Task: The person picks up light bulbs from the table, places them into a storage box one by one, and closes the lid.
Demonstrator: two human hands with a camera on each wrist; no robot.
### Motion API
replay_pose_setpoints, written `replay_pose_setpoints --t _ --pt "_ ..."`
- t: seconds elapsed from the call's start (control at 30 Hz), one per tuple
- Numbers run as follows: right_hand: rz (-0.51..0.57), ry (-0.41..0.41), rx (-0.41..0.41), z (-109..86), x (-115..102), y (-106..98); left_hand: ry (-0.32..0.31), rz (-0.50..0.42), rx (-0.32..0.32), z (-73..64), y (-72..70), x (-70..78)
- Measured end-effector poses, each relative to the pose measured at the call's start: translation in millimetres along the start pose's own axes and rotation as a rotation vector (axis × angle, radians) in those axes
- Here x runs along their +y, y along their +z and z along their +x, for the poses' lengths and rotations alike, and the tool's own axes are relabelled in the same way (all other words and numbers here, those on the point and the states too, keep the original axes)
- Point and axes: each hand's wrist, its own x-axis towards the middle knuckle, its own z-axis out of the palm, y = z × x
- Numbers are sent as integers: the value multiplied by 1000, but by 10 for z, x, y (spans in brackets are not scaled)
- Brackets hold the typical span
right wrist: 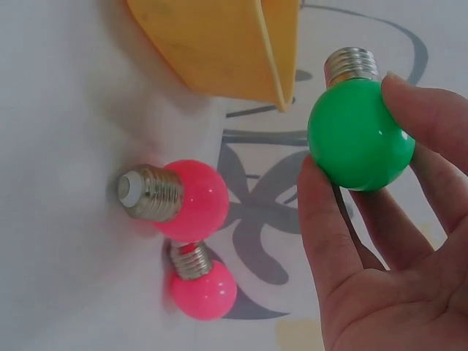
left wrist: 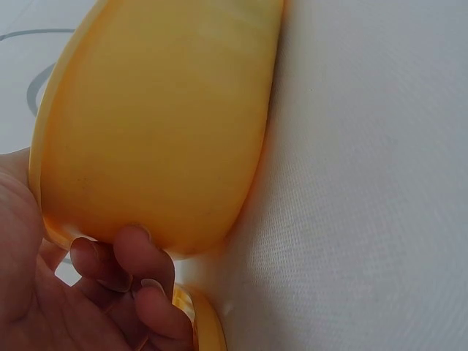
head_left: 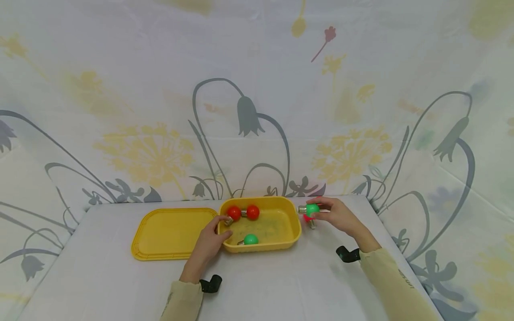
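Observation:
At the left end of a yellow plastic box (head_left: 277, 246), my left hand (head_left: 209, 240) grips the rim. In the left wrist view its fingers curl against the outer wall (left wrist: 153, 131). My right hand (head_left: 339, 216) pinches a green light bulb (right wrist: 360, 135) by its globe, just right of the box's right rim, with the metal screw base pointing left in the head view. Inside the box lie two red bulbs, a left one (head_left: 233, 212) and a right one (head_left: 253, 212), and another green bulb (head_left: 251, 239). Beneath the right hand are two pinkish-red bulbs, one nearer (right wrist: 197, 201) and one farther (right wrist: 205, 291).
A flat yellow lid-like tray (head_left: 172, 234) lies left of the box, close against it. White cloth covers the table (head_left: 273, 285). A flower-printed curtain (head_left: 257, 111) hangs behind the table's far edge. Black wrist cameras sit on both wrists.

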Motion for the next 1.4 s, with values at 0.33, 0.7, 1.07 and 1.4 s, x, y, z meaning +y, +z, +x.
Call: replay_pose_setpoints --t 0.33,0.7,1.07,1.4 --pt "8 -24 -41 34 -51 55 -7 -9 -3 3 1 21" --pt "-17 -20 -65 39 -163 135 -2 -4 -4 -6 -15 43" --pt "-31 -1 -108 77 -242 235 -1 0 -10 -4 -15 5" --pt "-43 -13 -129 118 -293 319 -12 -1 -3 -15 -8 27"
